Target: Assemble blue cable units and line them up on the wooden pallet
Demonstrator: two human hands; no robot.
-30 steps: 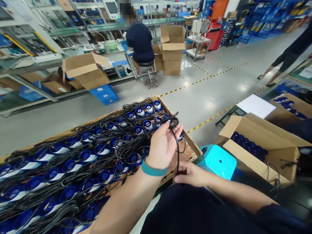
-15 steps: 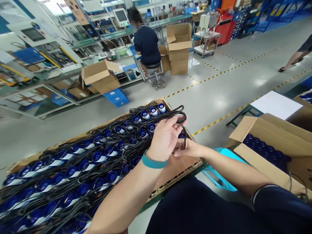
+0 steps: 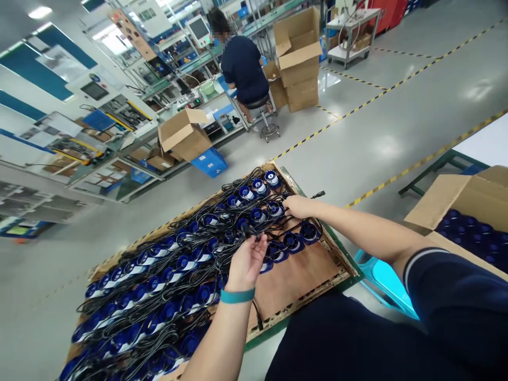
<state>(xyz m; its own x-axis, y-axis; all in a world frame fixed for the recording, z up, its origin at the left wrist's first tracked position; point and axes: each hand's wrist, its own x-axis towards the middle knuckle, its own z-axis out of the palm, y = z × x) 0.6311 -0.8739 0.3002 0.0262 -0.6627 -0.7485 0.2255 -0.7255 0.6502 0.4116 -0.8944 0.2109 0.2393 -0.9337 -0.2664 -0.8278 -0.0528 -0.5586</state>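
Observation:
My left hand (image 3: 248,260), with a teal band at its wrist, is closed on a bundle of black cable (image 3: 249,232) low over the rows of blue round fan-like units (image 3: 259,215). Farther to the right, my right hand (image 3: 297,207) reaches down among the cables by the tray's right end, its fingers closed on black cable and partly hidden. A cable end with a black plug (image 3: 318,194) sticks out past that hand, over the rim. Several blue units (image 3: 292,242) without white labels facing up stand on the bare wooden board (image 3: 301,270) nearer to me.
The wooden tray (image 3: 337,251) rests on a green-edged table. Another black plug (image 3: 260,321) hangs at its near edge. On the right are a turquoise stool (image 3: 387,280) and an open carton (image 3: 440,203) of blue units. A co-worker (image 3: 246,69) sits at a bench beyond.
My hands have moved apart. The left has lowered the looped cable leftward onto the rows; the right has moved to the tray's far right side. The view has turned left.

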